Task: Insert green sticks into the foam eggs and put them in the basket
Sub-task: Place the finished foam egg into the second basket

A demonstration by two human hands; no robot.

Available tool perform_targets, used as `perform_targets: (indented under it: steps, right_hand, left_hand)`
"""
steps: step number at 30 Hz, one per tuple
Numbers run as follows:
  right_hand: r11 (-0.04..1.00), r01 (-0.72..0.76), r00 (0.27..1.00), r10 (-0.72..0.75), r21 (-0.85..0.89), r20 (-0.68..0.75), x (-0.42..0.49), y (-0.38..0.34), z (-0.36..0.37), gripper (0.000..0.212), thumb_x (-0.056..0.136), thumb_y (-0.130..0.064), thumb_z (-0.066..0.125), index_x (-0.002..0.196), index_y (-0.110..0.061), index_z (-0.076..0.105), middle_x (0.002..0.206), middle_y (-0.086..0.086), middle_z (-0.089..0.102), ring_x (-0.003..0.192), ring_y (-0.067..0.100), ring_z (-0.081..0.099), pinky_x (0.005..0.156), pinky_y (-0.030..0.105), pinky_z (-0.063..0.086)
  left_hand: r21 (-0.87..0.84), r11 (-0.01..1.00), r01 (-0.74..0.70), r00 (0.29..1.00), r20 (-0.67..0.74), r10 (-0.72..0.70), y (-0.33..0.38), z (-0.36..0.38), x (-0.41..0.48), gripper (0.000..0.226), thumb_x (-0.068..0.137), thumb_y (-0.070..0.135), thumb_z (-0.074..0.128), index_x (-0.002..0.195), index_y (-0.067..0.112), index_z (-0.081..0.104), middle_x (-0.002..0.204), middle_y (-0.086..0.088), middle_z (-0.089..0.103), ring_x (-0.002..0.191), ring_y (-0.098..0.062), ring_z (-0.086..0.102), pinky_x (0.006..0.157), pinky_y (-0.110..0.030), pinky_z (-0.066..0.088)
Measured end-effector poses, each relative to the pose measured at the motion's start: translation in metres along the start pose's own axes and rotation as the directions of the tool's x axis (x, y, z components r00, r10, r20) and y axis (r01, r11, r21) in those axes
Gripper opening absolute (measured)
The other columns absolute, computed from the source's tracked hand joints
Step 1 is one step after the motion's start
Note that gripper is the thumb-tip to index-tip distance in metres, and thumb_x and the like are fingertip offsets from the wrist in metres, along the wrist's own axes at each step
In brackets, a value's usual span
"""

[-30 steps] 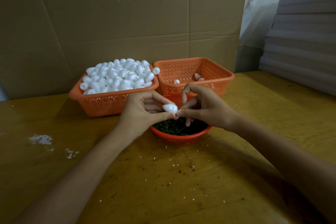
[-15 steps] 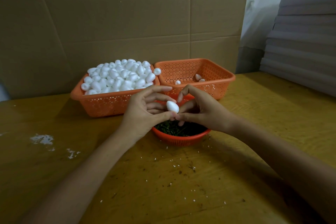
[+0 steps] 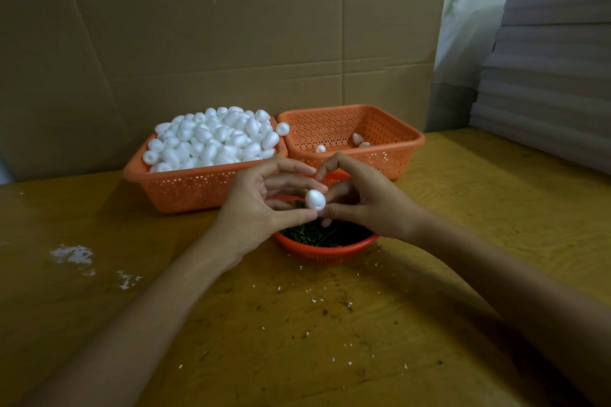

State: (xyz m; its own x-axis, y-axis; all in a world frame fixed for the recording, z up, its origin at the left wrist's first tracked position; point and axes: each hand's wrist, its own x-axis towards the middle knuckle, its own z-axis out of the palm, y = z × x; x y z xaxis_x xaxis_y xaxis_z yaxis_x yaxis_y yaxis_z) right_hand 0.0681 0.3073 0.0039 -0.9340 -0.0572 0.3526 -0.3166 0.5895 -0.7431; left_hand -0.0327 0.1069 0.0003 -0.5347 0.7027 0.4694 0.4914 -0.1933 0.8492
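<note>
Two hands, the left hand (image 3: 261, 205) and right hand (image 3: 370, 205), each keep a pinching grip on one foam egg (image 3: 315, 199) above the bowl (image 3: 324, 253) of green sticks (image 3: 310, 235), the basket (image 3: 390, 129) at one o'clock.

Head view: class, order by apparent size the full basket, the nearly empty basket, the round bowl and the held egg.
1. Full basket and nearly empty basket: look alike, so unranked.
2. Round bowl, partly hidden.
3. Held egg.
</note>
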Motion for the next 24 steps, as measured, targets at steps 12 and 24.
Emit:
perform_targets:
  steps: [12,24]
  right_hand:
    - [1.000,-0.008,1.000,0.008,-0.015,0.002,-0.001,-0.002,0.001,0.046,0.093,-0.008,0.074,0.132,-0.012,0.050,0.094,-0.003,0.081,0.085,0.019,0.079,0.089,0.044,0.063]
    - [0.995,-0.002,1.000,0.000,0.103,0.024,-0.001,-0.005,0.002,0.047,0.093,-0.001,0.073,0.132,-0.007,0.047,0.096,0.009,0.080,0.081,0.026,0.078,0.085,0.048,0.064]
  left_hand:
    - [0.041,0.999,0.003,0.999,-0.045,-0.001,-0.002,0.004,0.002,0.044,0.075,-0.004,0.089,0.112,0.008,0.069,0.106,-0.001,0.081,0.101,-0.019,0.077,0.077,-0.034,0.062]
    - [-0.033,0.998,0.045,0.984,-0.170,-0.050,-0.006,0.010,0.005,0.037,0.075,-0.007,0.087,0.107,0.006,0.073,0.100,-0.006,0.081,0.081,-0.024,0.079,0.066,-0.024,0.062]
